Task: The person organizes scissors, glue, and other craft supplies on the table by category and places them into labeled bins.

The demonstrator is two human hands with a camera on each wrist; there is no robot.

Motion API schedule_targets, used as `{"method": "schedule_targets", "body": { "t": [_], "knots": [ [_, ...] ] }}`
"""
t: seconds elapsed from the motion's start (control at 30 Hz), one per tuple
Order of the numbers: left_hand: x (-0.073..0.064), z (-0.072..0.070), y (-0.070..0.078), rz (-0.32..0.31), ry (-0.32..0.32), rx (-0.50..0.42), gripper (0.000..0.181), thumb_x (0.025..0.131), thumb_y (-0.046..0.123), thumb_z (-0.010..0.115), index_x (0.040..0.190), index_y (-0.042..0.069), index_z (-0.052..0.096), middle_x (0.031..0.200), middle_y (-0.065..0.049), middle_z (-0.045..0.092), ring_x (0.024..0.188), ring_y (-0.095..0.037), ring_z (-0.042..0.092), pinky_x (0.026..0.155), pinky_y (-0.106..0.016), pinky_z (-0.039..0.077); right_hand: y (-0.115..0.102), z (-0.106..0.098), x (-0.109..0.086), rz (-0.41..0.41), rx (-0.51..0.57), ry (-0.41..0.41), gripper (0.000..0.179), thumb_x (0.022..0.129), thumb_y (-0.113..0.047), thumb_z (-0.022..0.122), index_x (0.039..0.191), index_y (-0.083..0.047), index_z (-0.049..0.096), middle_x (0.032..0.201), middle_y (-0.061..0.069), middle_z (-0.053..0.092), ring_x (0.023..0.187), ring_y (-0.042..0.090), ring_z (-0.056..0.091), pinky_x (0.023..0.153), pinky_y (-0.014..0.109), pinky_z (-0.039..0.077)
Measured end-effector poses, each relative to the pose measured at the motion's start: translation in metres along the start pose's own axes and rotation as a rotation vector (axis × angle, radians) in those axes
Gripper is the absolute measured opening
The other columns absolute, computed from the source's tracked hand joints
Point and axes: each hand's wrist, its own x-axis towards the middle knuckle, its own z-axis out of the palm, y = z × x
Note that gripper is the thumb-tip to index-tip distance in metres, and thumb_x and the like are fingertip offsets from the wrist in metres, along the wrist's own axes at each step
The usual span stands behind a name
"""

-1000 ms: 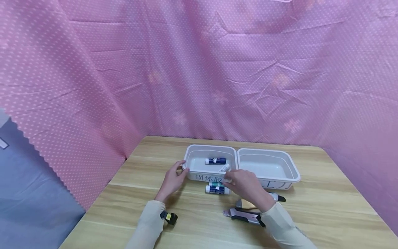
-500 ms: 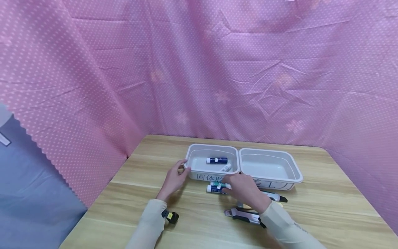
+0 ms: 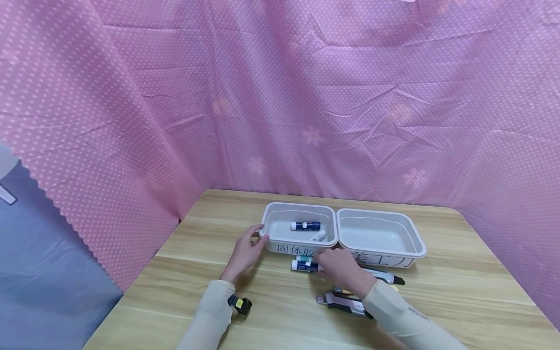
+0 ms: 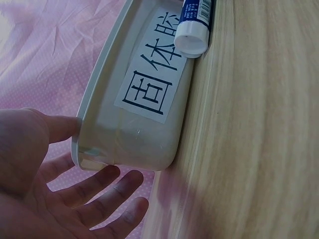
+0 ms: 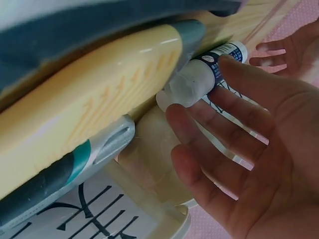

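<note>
My left hand (image 3: pixel 244 252) holds the left corner of a white bin (image 3: pixel 284 246), thumb at its rim and forefinger round the end; the other fingers spread loosely. A blue glue stick (image 3: pixel 304 266) with white ends lies on the table before the bin. Behind it lies a green glue stick (image 3: pixel 302 258), partly covered by my right hand (image 3: pixel 339 267). In the right wrist view, that hand's thumb and extended fingers are at the blue stick's white end. Inside the bin lie another blue glue stick (image 3: pixel 306 226) and a smaller white one (image 3: pixel 318 236).
A second white bin (image 3: pixel 419 253), also labelled, stands against the first one's right side. Utility knives lie near my right forearm: a pinkish-grey one (image 3: pixel 343 303), a yellow one (image 5: pixel 114 74) and a white one with a black end (image 3: pixel 382 275). A pink curtain (image 3: pixel 306 97) hangs behind.
My right hand has come down from the bin's front rim to the sticks on the table, then shifted slightly right. The left hand keeps its place on the bin.
</note>
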Motion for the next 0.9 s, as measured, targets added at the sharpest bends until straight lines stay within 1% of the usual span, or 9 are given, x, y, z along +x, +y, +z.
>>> {"method": "schedule_targets", "body": {
  "t": [0.17, 0.23, 0.37, 0.43, 0.67, 0.9],
  "knots": [
    [-0.0001, -0.0001, 0.0008, -0.005, 0.001, -0.001, 0.052, 0.104, 0.031, 0.059, 0.152, 0.013, 0.047, 0.138, -0.020, 0.060, 0.106, -0.027, 0.068, 0.091, -0.042, 0.059, -0.0009, 0.0023, 0.0028, -0.015, -0.049, 0.001, 0.022, 0.082, -0.024, 0.087, 0.100, -0.016, 0.077, 0.090, -0.002, 0.075, 0.057, 0.008, 0.050, 0.046, 0.021, 0.042],
    [0.0001, 0.0002, 0.0004, -0.005, 0.001, 0.000, 0.052, 0.104, 0.031, 0.059, 0.152, 0.013, 0.047, 0.138, -0.020, 0.060, 0.106, -0.027, 0.068, 0.091, -0.042, 0.059, -0.0012, 0.0031, 0.0037, -0.019, -0.049, 0.004, 0.020, 0.082, -0.021, 0.086, 0.099, -0.016, 0.077, 0.088, -0.002, 0.074, 0.057, 0.008, 0.050, 0.045, 0.021, 0.042],
    [0.0009, 0.0005, 0.0001, 0.000, -0.002, -0.007, 0.053, 0.104, 0.031, 0.060, 0.152, 0.012, 0.047, 0.138, -0.021, 0.059, 0.105, -0.027, 0.068, 0.090, -0.041, 0.060, -0.0017, 0.0042, 0.0044, -0.027, -0.015, 0.011, 0.018, 0.084, -0.013, 0.083, 0.100, -0.015, 0.078, 0.087, 0.000, 0.074, 0.057, 0.008, 0.049, 0.046, 0.021, 0.043],
    [0.0013, 0.0007, 0.0000, -0.001, -0.001, -0.007, 0.053, 0.104, 0.031, 0.060, 0.152, 0.012, 0.047, 0.138, -0.021, 0.059, 0.106, -0.027, 0.068, 0.090, -0.040, 0.060, -0.0022, 0.0040, 0.0047, -0.035, 0.007, 0.011, 0.019, 0.084, -0.010, 0.082, 0.102, -0.014, 0.078, 0.088, 0.001, 0.074, 0.057, 0.008, 0.049, 0.047, 0.021, 0.045],
    [0.0012, 0.0012, -0.0007, -0.001, 0.001, -0.010, 0.051, 0.104, 0.029, 0.059, 0.151, 0.012, 0.048, 0.137, -0.021, 0.060, 0.106, -0.027, 0.067, 0.089, -0.040, 0.060, -0.0044, 0.0026, 0.0051, -0.029, 0.026, -0.031, 0.024, 0.087, -0.006, 0.079, 0.110, -0.015, 0.078, 0.098, 0.004, 0.076, 0.064, 0.010, 0.057, 0.056, 0.026, 0.056],
    [0.0005, 0.0013, 0.0001, 0.002, 0.009, 0.000, 0.049, 0.104, 0.028, 0.059, 0.150, 0.011, 0.049, 0.136, -0.021, 0.060, 0.107, -0.028, 0.067, 0.090, -0.042, 0.059, -0.0075, -0.0049, -0.0005, -0.051, 0.059, -0.040, 0.028, 0.088, -0.003, 0.076, 0.114, -0.015, 0.076, 0.103, 0.004, 0.076, 0.072, 0.012, 0.063, 0.059, 0.028, 0.058]
  ]
}}
